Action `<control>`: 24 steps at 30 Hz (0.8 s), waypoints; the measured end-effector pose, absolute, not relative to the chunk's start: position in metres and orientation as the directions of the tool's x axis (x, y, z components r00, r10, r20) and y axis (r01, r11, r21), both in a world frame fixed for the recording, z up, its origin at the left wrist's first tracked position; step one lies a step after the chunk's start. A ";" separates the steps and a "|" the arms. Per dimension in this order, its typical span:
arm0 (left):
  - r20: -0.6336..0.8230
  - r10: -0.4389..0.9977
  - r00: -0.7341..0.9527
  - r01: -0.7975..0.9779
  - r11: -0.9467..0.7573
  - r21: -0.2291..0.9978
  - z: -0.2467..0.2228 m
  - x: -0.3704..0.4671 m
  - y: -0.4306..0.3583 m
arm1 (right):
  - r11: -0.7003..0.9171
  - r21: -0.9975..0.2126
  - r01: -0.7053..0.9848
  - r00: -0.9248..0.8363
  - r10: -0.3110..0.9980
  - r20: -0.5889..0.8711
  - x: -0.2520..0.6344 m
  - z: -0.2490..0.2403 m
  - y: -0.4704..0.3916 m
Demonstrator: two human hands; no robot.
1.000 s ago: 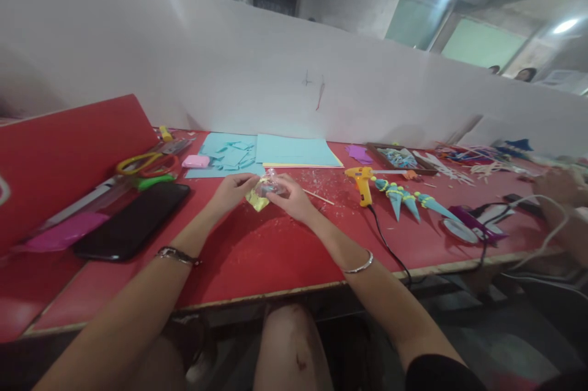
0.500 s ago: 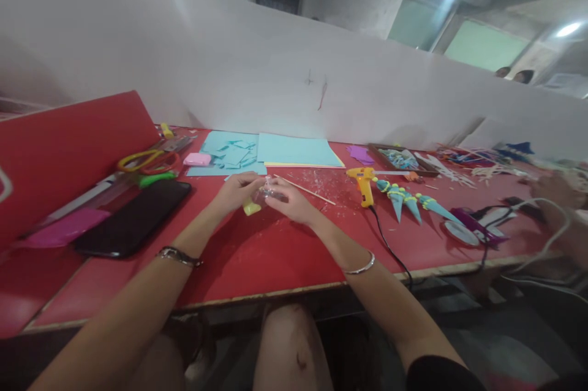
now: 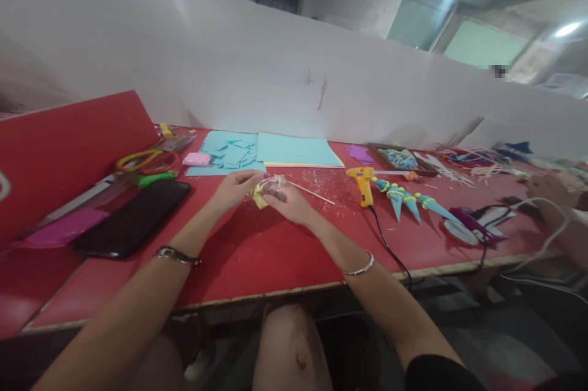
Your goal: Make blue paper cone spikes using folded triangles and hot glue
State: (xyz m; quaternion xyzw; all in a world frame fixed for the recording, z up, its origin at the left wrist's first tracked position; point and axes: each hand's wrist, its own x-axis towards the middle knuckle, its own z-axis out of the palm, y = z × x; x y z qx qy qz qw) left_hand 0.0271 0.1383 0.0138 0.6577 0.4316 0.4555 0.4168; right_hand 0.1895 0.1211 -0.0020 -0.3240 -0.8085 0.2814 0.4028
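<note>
Over the middle of the red table, both hands close around a crinkled clear plastic wrapper [image 3: 273,184] with a soft yellow lump [image 3: 259,200], perhaps clay, in or against it. My left hand [image 3: 235,190] pinches the wrapper's left side, its fingertips partly hidden. From the right, my right hand [image 3: 293,203] grips the wrapper, the thumb lying near the yellow lump. Just behind the right hand lies a thin wooden stick [image 3: 315,193]. Cut blue paper pieces [image 3: 233,153] are spread beyond the left hand, next to a pink packet [image 3: 196,159].
A yellow glue gun [image 3: 362,184] with a trailing black cord stands right of my hands. Beside it lie blue cones with yellow beads [image 3: 399,198]. A black phone [image 3: 133,219] and scissors [image 3: 156,161] are at left. Another person's hand [image 3: 549,195] is at far right.
The wrapper shows more between my hands, and the yellow lump has shifted slightly up and right. My arms have barely moved.
</note>
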 end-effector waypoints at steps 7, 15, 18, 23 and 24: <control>0.201 0.949 0.243 0.332 -0.276 0.902 0.011 0.020 0.143 | 0.596 -0.752 0.281 -0.354 0.793 0.496 0.192 -0.004 0.127; 0.221 0.958 0.184 0.291 -0.268 0.919 0.008 0.022 0.145 | 0.535 -0.808 0.246 -0.320 0.832 0.453 0.194 -0.005 0.126; 0.192 0.958 0.212 0.271 -0.247 0.930 0.006 0.024 0.144 | 0.524 -0.811 0.260 -0.339 0.836 0.432 0.194 -0.006 0.127; 0.156 0.961 0.227 0.178 -0.199 0.964 0.009 0.026 0.141 | 0.537 -0.805 0.251 -0.381 0.819 0.428 0.196 -0.005 0.126; 0.151 0.962 0.229 0.168 -0.192 0.967 0.010 0.027 0.140 | 0.549 -0.797 0.251 -0.394 0.810 0.434 0.197 -0.004 0.126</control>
